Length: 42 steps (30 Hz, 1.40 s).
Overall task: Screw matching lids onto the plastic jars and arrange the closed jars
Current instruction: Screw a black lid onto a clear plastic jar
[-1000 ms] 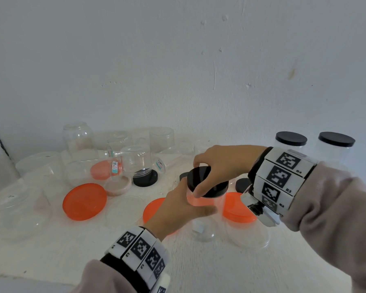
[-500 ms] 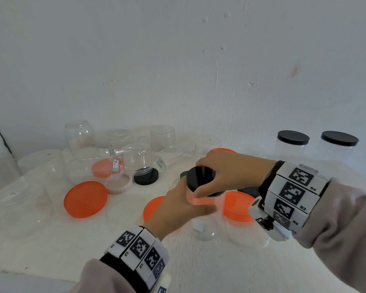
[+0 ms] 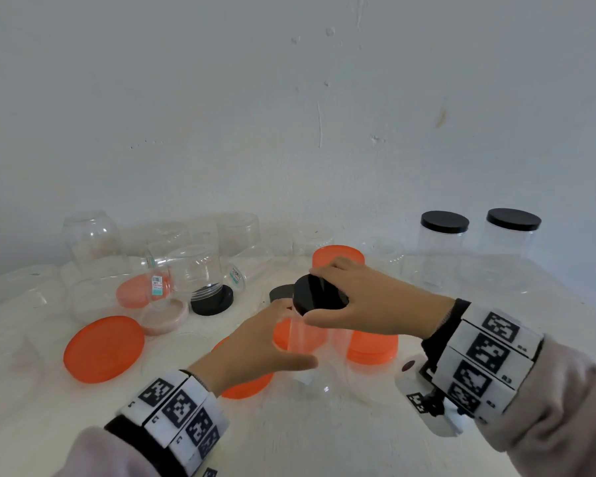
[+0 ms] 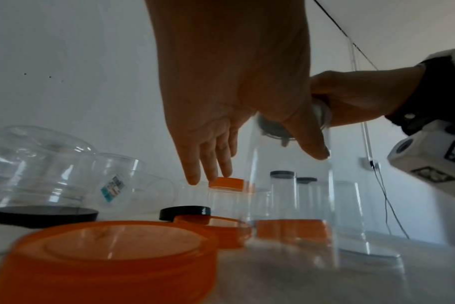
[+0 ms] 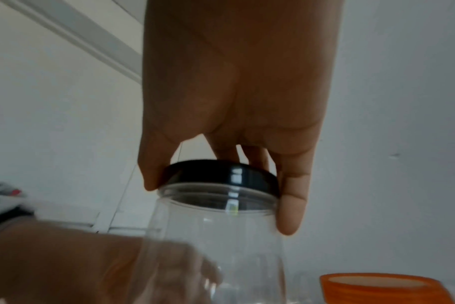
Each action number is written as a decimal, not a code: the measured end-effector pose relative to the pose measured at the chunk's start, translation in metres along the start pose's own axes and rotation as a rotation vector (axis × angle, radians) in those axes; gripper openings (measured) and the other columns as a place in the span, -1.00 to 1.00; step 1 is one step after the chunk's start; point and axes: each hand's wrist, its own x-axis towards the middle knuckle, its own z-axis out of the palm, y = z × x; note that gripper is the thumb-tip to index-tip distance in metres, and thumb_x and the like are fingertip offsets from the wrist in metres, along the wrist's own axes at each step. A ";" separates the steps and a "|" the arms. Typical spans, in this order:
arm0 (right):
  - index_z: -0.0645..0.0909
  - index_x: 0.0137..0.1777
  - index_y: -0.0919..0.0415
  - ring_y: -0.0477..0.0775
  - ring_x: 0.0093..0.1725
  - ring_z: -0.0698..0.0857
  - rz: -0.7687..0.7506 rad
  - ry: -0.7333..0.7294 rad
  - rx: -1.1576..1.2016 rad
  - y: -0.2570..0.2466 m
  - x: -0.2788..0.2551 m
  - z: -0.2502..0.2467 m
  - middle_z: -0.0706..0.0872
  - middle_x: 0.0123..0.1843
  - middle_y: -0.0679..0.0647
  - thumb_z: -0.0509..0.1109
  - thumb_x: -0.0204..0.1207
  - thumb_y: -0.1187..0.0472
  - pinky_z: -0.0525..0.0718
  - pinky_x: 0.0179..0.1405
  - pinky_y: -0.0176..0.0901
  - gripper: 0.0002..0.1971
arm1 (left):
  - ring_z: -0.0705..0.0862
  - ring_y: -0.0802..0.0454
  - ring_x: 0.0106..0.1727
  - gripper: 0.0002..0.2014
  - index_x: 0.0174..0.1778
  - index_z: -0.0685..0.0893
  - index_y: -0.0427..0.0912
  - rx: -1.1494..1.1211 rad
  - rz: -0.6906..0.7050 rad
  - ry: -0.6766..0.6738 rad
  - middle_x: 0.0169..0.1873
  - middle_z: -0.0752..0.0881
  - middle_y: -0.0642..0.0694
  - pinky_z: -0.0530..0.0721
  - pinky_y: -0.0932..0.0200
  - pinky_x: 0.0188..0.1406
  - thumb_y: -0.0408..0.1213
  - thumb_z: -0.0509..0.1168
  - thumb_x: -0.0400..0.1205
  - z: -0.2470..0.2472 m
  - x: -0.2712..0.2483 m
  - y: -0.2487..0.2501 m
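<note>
As the right hand [image 3: 369, 301] has swung its wrist down and outward over the last second while the black lid [image 3: 319, 297] stayed on the mouth of the clear jar [image 5: 216, 236], a tightening turn is judged under way. A band of neck still shows under the rim, so seating looks incomplete. Thumb and fingers [image 5: 291, 197] curl round the lid's edge; the left hand [image 3: 255, 349] steadies the jar on the table [image 3: 324, 438] — fingers nearly straight, thumb laid against the wall.

Right hand [image 3: 372, 299] grips black lid [image 3: 319, 297] atop clear jar [image 3: 307, 342]; left hand [image 3: 255, 349] touches jar.
</note>
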 end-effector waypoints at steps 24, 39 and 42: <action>0.40 0.46 0.17 0.42 0.31 0.32 0.875 0.743 -0.157 0.230 -0.110 -0.096 0.37 0.35 0.28 0.45 0.42 -0.19 0.48 0.12 0.28 -0.29 | 0.15 -0.06 0.60 -0.01 0.66 -0.07 0.08 0.531 -0.321 -0.347 0.64 -0.04 0.00 0.36 0.00 0.52 0.30 0.36 0.46 -0.022 0.007 -0.044; 0.51 0.30 0.22 0.38 0.21 0.39 1.046 0.502 -0.140 0.263 -0.094 -0.078 0.41 0.23 0.33 0.30 0.55 -0.18 0.32 -0.02 0.07 -0.48 | 0.09 -0.04 0.65 -0.02 0.67 -0.09 0.08 0.515 -0.340 -0.322 0.67 -0.10 0.01 0.31 -0.01 0.56 0.29 0.33 0.49 -0.019 0.003 -0.040; 0.54 0.26 0.11 0.36 0.28 0.38 1.069 0.438 -0.152 0.270 -0.093 -0.080 0.47 0.17 0.30 0.20 0.59 -0.16 0.31 -0.01 0.07 -0.58 | 0.01 -0.05 0.67 -0.02 0.68 -0.14 0.05 0.512 -0.355 -0.339 0.68 -0.17 0.01 0.27 0.00 0.59 0.29 0.30 0.52 -0.018 0.003 -0.040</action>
